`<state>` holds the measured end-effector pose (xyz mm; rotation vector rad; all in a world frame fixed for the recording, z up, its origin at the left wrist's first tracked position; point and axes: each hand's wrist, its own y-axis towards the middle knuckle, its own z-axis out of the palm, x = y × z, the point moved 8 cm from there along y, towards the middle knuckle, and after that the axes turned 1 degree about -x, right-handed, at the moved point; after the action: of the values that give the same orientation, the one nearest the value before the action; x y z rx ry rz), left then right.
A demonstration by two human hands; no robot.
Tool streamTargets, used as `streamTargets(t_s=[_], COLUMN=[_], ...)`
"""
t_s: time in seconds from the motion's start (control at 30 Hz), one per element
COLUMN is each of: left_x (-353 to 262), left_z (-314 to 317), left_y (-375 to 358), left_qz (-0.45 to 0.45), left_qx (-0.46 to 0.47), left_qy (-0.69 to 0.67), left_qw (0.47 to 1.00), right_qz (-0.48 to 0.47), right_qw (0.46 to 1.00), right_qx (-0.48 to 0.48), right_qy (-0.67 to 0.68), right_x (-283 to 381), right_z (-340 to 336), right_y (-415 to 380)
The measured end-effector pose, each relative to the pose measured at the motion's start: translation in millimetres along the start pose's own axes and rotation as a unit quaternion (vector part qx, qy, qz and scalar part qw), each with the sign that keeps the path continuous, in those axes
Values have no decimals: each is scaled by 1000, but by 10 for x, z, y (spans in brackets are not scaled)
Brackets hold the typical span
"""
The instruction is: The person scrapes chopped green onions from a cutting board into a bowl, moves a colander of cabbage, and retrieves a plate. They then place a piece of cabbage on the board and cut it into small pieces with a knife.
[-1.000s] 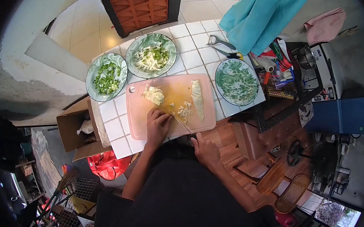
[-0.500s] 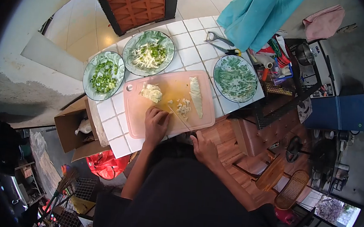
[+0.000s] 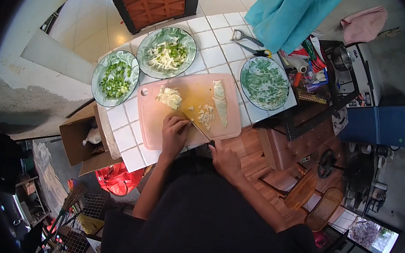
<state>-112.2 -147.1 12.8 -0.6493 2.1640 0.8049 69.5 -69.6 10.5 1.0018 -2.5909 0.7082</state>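
Our left hand [image 3: 175,131] lies knuckles-up on the pink plastic cutting board [image 3: 154,132], fingers curled down onto the board beside the blade; whether anything sits under them we cannot tell. Our right hand [image 3: 224,158] is clenched around the dark handle of the thin-bladed kitchen knife [image 3: 197,127], whose tip points toward the small pile of pale chopped pieces [image 3: 207,114]. The board rests on a white tiled counter [image 3: 126,144], among three green patterned plates.
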Motion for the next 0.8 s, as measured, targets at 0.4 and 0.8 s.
streamTargets(t_s=[0.4,0.8], left_x=[-114,-85], left_z=[41,105], left_y=[6,8], left_qz=[31,-17], left_qx=[21,-2], left_qy=[0,16], left_qw=[999,1000], right_qz=[8,17], right_qw=[997,998], right_qx=[-30,7], right_qy=[76,59], right_x=[-80,-105], right_z=[-105,-27], right_y=[-67,-44])
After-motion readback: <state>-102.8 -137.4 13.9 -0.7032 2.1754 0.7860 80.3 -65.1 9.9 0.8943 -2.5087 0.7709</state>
